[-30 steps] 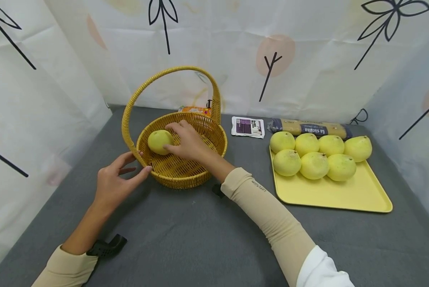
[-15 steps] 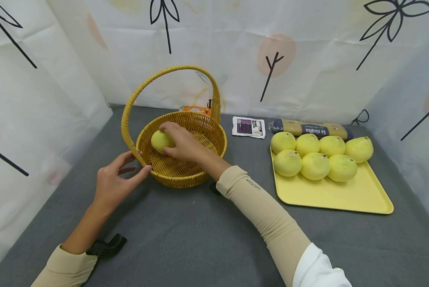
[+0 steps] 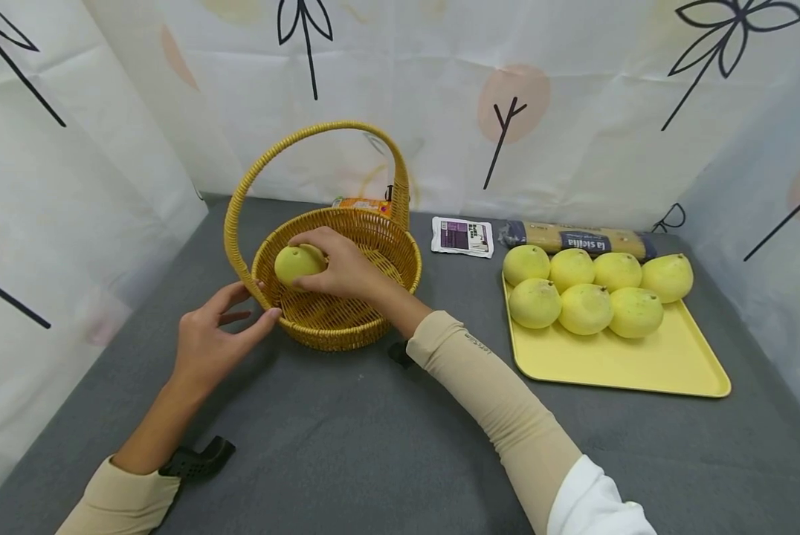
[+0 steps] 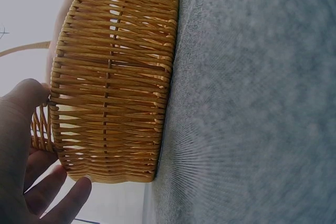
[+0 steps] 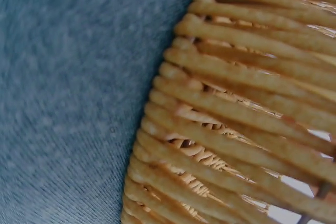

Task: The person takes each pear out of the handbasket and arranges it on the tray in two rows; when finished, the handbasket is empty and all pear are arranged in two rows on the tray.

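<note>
A yellow wicker basket point(image 3: 336, 340) with a tall arched handle point(image 3: 239, 212) stands on the grey cloth. My left hand point(image 3: 214, 338) holds its left rim at the foot of the handle. In the left wrist view, the thumb lies on the rim and the other fingers spread outside the wicker. Inside the basket, at its left, is a round yellow-green fruit point(image 3: 296, 265). My right hand point(image 3: 342, 265) reaches in from the right and grips this fruit between thumb and fingers. The right wrist view shows only the basket wall point(image 5: 247, 93) and cloth; the hand is hidden.
At the right, a yellow tray point(image 3: 630, 368) bears several similar fruits point(image 3: 586, 308) in two rows. Behind it lies a long packet of pasta point(image 3: 577, 238). A white and purple packet point(image 3: 462, 237) and an orange packet point(image 3: 366, 204) lie near the back curtain.
My right hand has moved slightly left and closed round the fruit, which has shifted and turned a little. My left hand has kept its place on the rim.
</note>
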`<state>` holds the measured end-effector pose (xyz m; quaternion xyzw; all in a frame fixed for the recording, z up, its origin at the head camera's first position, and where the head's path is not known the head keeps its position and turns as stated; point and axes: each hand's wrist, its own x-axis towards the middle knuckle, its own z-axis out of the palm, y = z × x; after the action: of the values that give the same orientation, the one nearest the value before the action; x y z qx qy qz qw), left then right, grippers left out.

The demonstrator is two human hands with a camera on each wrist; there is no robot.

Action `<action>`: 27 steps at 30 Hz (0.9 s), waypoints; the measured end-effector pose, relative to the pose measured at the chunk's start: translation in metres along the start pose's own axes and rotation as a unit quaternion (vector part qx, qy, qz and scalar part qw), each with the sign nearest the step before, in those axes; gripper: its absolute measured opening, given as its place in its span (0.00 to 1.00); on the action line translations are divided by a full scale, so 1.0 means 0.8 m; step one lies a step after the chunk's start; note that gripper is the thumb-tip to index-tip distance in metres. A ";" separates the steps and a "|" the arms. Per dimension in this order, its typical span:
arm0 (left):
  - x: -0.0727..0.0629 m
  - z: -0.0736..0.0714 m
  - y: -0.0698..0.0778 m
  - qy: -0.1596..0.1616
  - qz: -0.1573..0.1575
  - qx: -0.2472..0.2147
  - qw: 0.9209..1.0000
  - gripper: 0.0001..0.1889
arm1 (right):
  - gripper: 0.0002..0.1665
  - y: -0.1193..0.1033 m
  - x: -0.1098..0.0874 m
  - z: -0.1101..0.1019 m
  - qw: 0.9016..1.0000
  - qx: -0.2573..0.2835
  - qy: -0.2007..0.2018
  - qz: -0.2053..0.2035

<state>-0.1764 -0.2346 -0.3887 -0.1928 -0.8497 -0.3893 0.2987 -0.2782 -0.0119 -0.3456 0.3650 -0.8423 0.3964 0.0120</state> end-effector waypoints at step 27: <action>0.000 0.000 0.000 -0.001 -0.002 -0.002 1.000 0.26 | 0.30 0.000 -0.052 -0.045 0.990 0.096 0.100 0.024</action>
<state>-0.1761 -0.2346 -0.3883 -0.1919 -0.8497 -0.3916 0.2964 -0.2574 0.0371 -0.3337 0.3029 -0.8033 0.5103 0.0515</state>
